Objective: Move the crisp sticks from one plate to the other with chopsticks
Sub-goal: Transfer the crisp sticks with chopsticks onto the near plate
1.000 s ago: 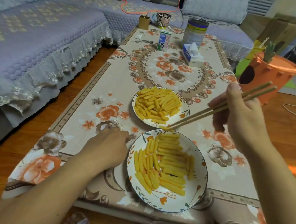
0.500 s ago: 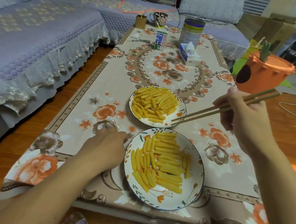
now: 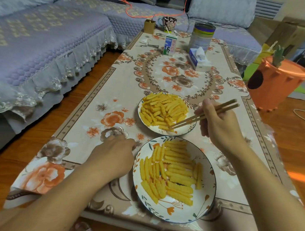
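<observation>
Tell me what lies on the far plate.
The far plate carries a heap of crisp sticks, with the chopsticks tips dipped into its near edge. The sticks cover most of the plate's pattern.

Two plates, two hands, one pair of chopsticks.
Crisp sticks too many to count on far plate (image 3: 188, 131) and near plate (image 3: 206, 200); further back one mug (image 3: 169, 23), one tin (image 3: 202, 36), one milk carton (image 3: 170, 45), one tissue pack (image 3: 198, 61).
</observation>
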The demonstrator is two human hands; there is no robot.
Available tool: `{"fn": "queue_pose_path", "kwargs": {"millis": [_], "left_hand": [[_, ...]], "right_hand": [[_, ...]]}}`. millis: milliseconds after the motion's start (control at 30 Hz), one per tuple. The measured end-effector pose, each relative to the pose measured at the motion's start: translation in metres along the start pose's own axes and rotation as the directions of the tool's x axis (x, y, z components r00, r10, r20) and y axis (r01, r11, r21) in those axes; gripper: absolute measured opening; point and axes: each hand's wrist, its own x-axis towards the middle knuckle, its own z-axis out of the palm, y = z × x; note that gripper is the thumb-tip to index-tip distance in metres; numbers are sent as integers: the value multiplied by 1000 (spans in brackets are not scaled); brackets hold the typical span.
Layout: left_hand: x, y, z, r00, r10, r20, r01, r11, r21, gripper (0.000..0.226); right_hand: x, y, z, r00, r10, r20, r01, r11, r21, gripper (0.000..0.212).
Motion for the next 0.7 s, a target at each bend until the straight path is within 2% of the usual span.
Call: {"fn": "queue_pose_path", "kwargs": {"millis": [133, 233, 533, 700], "left_hand": [[-1, 1, -1, 1000, -4, 3, 4, 1000, -4, 43], [-1, 2, 0, 1000, -5, 6, 5, 1000, 10, 42], [-2, 4, 0, 1000, -1, 8, 1, 1000, 23, 41], [-1, 5, 1, 1000, -2, 5, 2, 1000, 15, 39]], "right_hand": [[-7, -15, -18, 994, 36, -102, -24, 993, 120, 57], [-16, -24, -39, 993, 37, -113, -18, 986, 165, 60], [-30, -19, -54, 999, 26, 19, -27, 1000, 13, 51], [-24, -19, -58, 994, -6, -113, 19, 993, 115, 48]]}}
